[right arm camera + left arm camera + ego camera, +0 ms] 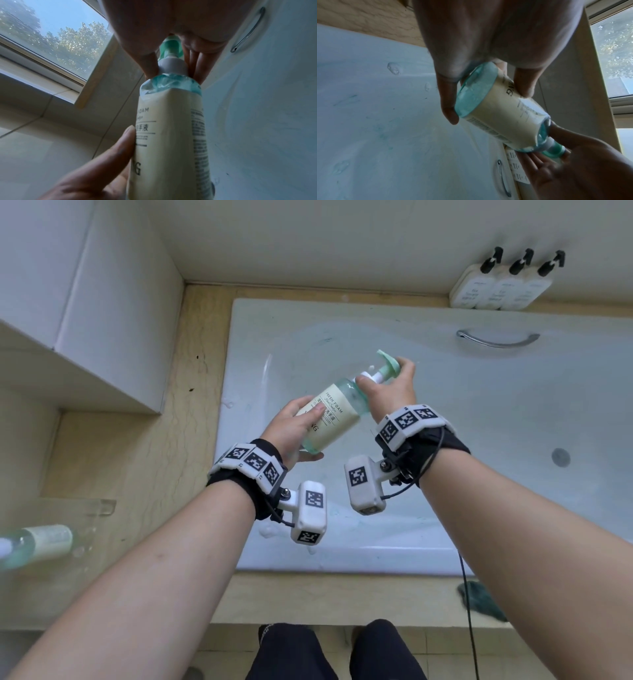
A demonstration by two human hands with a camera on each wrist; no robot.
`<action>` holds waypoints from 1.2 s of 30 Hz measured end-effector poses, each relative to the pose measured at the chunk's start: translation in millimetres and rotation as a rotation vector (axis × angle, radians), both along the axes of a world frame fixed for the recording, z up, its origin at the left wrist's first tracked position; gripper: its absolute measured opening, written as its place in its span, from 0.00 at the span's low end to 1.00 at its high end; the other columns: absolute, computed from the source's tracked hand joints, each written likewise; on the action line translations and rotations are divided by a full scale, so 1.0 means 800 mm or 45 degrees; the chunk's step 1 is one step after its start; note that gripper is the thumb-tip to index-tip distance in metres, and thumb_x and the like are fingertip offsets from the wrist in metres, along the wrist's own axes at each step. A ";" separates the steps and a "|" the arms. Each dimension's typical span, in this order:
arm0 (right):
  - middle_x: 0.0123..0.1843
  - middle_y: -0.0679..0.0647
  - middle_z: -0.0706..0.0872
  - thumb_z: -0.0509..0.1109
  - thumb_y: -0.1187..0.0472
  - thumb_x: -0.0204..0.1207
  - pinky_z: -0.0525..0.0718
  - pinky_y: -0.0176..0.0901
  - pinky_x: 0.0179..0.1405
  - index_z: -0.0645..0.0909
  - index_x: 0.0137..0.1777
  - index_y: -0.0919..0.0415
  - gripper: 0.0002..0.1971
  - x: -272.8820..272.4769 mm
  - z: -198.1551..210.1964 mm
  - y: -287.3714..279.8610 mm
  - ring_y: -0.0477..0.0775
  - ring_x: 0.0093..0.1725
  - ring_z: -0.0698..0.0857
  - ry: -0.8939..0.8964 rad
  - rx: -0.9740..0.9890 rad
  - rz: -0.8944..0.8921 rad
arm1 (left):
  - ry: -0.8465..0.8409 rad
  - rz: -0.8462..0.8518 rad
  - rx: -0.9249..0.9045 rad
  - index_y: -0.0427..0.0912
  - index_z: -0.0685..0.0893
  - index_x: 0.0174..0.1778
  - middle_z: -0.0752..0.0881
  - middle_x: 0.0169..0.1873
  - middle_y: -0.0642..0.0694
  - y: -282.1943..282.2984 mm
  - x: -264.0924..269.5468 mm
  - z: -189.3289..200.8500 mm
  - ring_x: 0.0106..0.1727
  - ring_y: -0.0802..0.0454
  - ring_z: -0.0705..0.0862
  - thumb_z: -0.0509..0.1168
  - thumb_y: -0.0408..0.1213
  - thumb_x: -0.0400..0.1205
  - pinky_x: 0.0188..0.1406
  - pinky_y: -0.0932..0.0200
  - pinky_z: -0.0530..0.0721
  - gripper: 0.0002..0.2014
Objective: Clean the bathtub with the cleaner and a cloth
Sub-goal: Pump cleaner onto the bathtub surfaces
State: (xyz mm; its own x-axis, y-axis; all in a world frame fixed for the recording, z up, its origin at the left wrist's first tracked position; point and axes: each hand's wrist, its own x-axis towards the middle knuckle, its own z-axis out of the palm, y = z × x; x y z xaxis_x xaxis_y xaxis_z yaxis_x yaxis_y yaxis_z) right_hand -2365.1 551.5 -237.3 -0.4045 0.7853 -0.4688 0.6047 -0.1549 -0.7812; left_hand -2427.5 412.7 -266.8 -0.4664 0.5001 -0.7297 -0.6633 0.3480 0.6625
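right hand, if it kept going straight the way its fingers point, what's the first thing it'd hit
Probably the bathtub's far inner wall, near the metal grab handle; the right hand points that way, gripping the cleaner bottle's pump. Depth is unclear.

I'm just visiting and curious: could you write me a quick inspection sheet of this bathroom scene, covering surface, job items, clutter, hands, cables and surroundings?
Surface: white bathtub with faint greenish smears and foam blobs inside; chrome grab handle on the far wall.
Job's things: foam pump bottle held tilted over the tub; dark green cloth on the near ledge.
Clutter: three pump dispensers on the far ledge; another bottle lying at left.
Hands: left hand grips the bottle's body; right hand holds its pump neck.
Cables: black cable hanging from the right wrist.
Surroundings: beige tiled ledge; window with trees outside.
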 end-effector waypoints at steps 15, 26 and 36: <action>0.49 0.51 0.75 0.71 0.59 0.74 0.75 0.40 0.44 0.61 0.74 0.54 0.31 0.105 -0.016 -0.075 0.53 0.44 0.80 -0.028 -0.052 0.213 | -0.066 0.142 -0.015 0.52 0.73 0.71 0.83 0.51 0.44 -0.093 0.131 -0.025 0.48 0.42 0.81 0.62 0.43 0.86 0.53 0.37 0.82 0.17; 0.54 0.55 0.79 0.72 0.57 0.73 0.83 0.44 0.46 0.60 0.74 0.53 0.32 0.173 -0.040 -0.116 0.51 0.44 0.83 0.002 -0.112 0.319 | 0.005 0.234 -0.063 0.52 0.76 0.72 0.84 0.54 0.43 -0.145 0.201 -0.037 0.49 0.42 0.83 0.65 0.45 0.84 0.44 0.45 0.85 0.20; 0.49 0.51 0.79 0.73 0.51 0.69 0.85 0.60 0.55 0.62 0.71 0.48 0.33 0.222 -0.076 -0.160 0.59 0.50 0.86 -0.008 -0.198 0.282 | -0.007 0.284 -0.091 0.53 0.72 0.67 0.83 0.53 0.44 -0.182 0.257 -0.053 0.50 0.42 0.81 0.65 0.41 0.84 0.44 0.46 0.83 0.16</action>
State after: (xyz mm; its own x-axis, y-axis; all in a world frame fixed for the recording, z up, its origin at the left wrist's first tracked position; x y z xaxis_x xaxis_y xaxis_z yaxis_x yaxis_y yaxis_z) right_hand -2187.2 423.2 -297.9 -0.5554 0.5960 -0.5799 0.6419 -0.1361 -0.7546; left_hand -2222.1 266.8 -309.4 -0.5552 0.3323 -0.7624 -0.7326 0.2386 0.6375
